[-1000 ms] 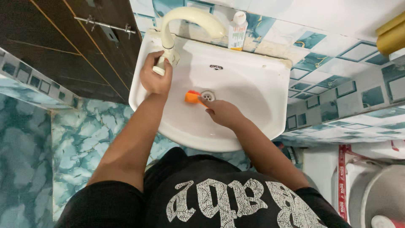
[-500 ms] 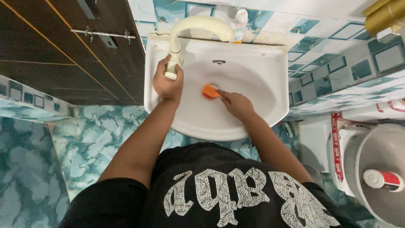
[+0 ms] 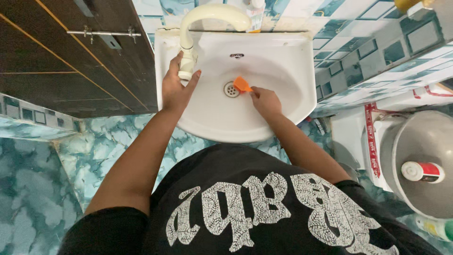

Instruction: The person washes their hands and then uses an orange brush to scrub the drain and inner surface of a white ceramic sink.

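Note:
A white wash basin [image 3: 292,61] hangs on the tiled wall, with a cream curved tap [image 3: 207,14] at its back left. My left hand [image 3: 177,85] rests on the tap's handle, fingers loosened around it. My right hand [image 3: 265,100] is down in the bowl, holding an orange scrubber [image 3: 242,84] against the porcelain just right of the metal drain [image 3: 230,89].
A dark wooden door with a metal latch [image 3: 101,34] stands to the left. A white bottle [image 3: 255,16] sits behind the basin. At the right stands a grey lidded drum [image 3: 420,165] with a red-and-white can lying on it. Blue marbled tiles cover the floor.
The orange scrubber has moved from left of the drain to its right side with my right hand. My left hand's grip on the tap handle has loosened. The view shifted left.

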